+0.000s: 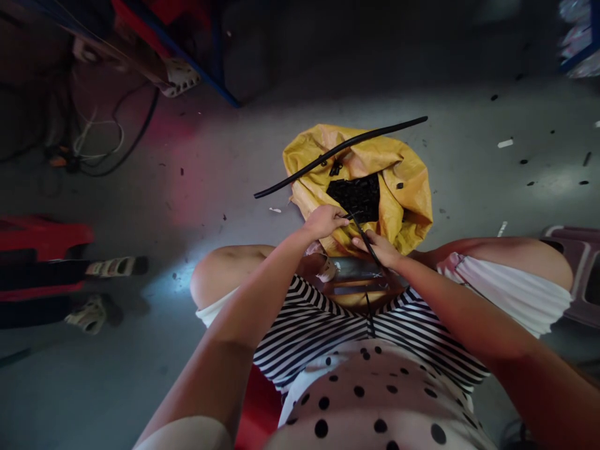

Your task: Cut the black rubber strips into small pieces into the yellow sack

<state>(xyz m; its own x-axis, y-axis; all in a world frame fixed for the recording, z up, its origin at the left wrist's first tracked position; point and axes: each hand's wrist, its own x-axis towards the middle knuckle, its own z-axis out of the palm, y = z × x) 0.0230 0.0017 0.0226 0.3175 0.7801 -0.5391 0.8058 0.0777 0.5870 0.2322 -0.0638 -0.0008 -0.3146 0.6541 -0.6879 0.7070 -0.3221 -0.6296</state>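
I sit with my knees apart over a yellow sack (403, 169) that stands open on the grey floor. Inside it lies a heap of small black parts (355, 195). My left hand (324, 220) is closed in a pinch on the upper end of a thin black strip (363, 240). My right hand (380, 249) is closed round the same strip lower down, and the strip runs on toward my lap. Both hands hover just in front of the sack's near rim. A long black rod (342, 149) lies slanted across the top of the sack.
Another person's feet in sandals (96, 290) and red clothing are at the left. Cables (100, 144) lie on the floor at the far left, below a blue-framed rack (206, 69). A purple stool (579, 269) stands at the right. Small black and white scraps dot the floor.
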